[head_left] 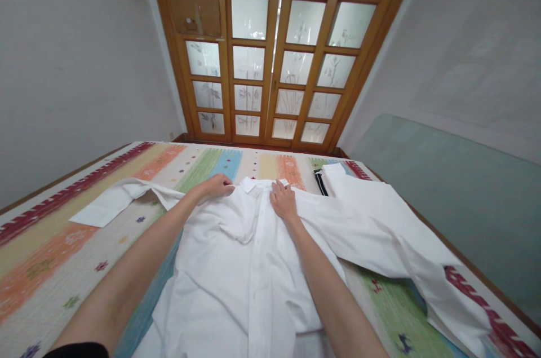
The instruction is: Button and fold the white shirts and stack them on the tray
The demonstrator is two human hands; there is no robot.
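Here your left hand [217, 185] pinches the shirt [253, 268] at its shoulder, while your right hand [283, 200] lies flat and open beside the collar [252, 184].

No writing, label, brand or number can be read, not even on the white shirt [236, 268]. The brown sheet [195, 11] on the wooden door's [273, 93] upper left pane may carry print, but it is too blurred to tell.

Before you, a white shirt [236, 279] of smooth, matt cloth lies on a coarse woven bedspread [51, 251] with matt coloured stripes. Beyond it you face a glossy varnished wooden door [227, 76] with frosted, etched glass panes [249, 17].
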